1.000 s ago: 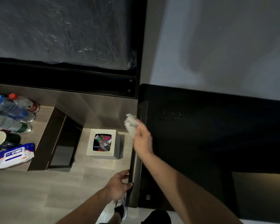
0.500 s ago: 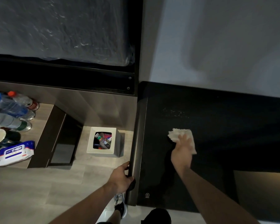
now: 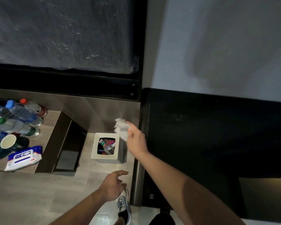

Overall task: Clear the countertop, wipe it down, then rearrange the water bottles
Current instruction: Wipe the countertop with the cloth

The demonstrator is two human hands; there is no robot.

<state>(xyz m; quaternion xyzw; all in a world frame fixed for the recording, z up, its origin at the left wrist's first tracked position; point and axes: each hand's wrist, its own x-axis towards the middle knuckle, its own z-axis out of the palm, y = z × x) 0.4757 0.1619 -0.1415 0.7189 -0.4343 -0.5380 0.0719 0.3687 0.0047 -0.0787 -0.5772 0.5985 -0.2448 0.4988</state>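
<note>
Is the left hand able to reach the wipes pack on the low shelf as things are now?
Probably yes. The left hand is open, holds nothing, and hangs over bare floor. The wipes pack lies at the shelf's near edge with nothing on it; the cup and bottles stand behind.

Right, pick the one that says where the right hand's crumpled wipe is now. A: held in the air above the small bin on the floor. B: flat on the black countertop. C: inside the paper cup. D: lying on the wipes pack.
A: the right hand grips the wipe off the countertop, just above the bin.
</note>
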